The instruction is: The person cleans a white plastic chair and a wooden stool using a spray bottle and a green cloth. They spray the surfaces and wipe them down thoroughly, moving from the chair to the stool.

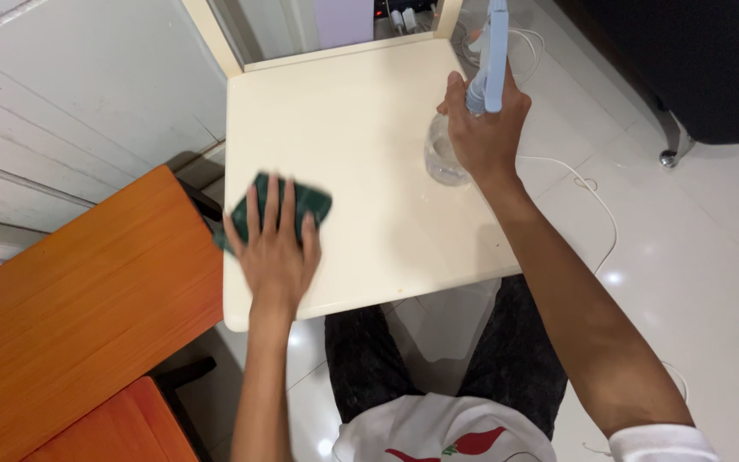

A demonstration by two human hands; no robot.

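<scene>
Left hand (275, 248) is flat on the green cloth (288, 204), fingers (268, 198) spread wide and pressing it onto the cream counter (361, 128) near the left edge, toward the front corner — nothing gripped, just palm and fingers holding it down. The cloth looks blurred at its edges, so I judge a wiping stroke is in hand.

Right hand (485, 128) is up near the counter's right edge, fingers curled shut around a clear spray bottle (445, 152) with a pale blue head (491, 56) — the bottle's round body hangs just over the surface, whether it touches I cannot tell.

How far along? The counter top shows no obvious marks or puddles from here; the left front part is being covered, and the middle and far side look untouched by the cloth at this moment, so by my reading much of the surface is left. An orange wooden counter (87, 299) sits just beside the left edge; a white cable (596, 192) trails on the tiled floor (694, 257).
</scene>
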